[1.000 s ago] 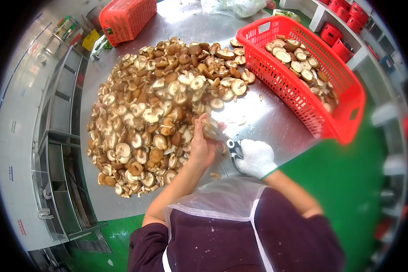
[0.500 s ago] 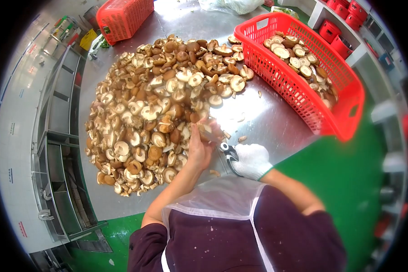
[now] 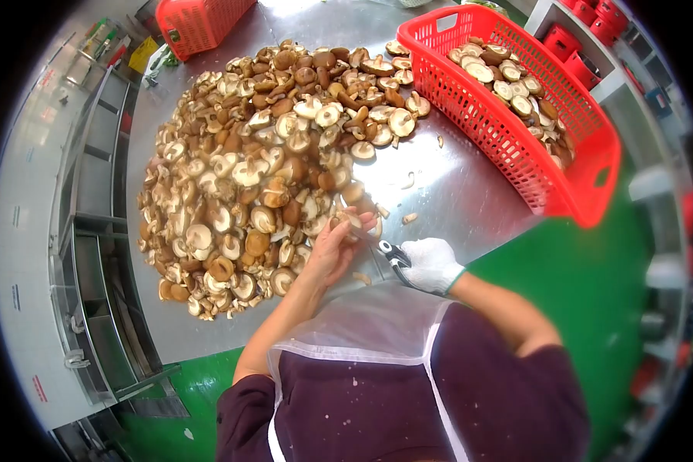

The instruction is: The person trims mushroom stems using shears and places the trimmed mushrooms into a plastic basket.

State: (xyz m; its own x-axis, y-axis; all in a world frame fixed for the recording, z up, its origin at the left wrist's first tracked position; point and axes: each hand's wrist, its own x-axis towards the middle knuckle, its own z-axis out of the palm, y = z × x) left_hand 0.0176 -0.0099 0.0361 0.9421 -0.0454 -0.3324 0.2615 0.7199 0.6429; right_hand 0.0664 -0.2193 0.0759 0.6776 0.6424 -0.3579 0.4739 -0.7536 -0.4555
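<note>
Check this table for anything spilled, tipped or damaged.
Slightly untidy: a few small mushroom scraps lie loose on the steel table, between the mushroom pile and the filled red basket, apart from both. Nothing looks clearly tipped or damaged.

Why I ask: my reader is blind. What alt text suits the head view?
White-gloved right hand holds scissors beside a shiitake mushroom in the bare left hand, above a metal table. Shiitakes lie heaped at left; a red basket holds more.
</note>
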